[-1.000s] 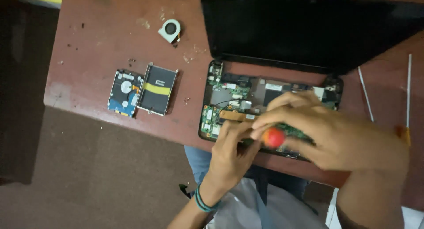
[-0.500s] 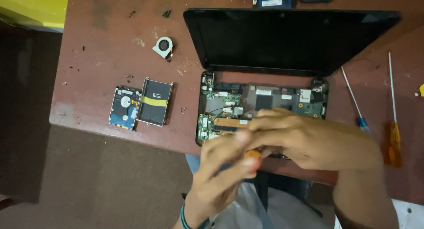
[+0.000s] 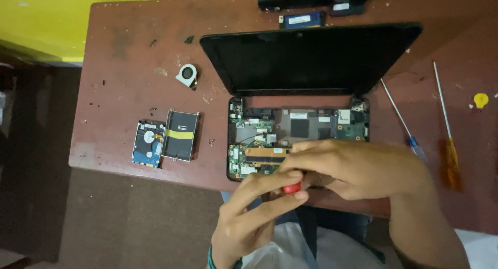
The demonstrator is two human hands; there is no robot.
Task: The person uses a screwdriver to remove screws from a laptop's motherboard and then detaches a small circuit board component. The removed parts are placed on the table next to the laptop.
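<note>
Both hands meet at the near edge of the opened laptop [image 3: 301, 129] — left hand [image 3: 254, 212] pinching a red-tipped tool [image 3: 292, 187], right hand [image 3: 358, 168] curled beside it, its grip unclear. Far left lies a hard drive [image 3: 148, 143] with a white label, beside a bracket [image 3: 180, 135] with a yellow stripe.

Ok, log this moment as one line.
hands: left and right both on red tool | over: open laptop | aside: drive, fan, screwdrivers
</note>
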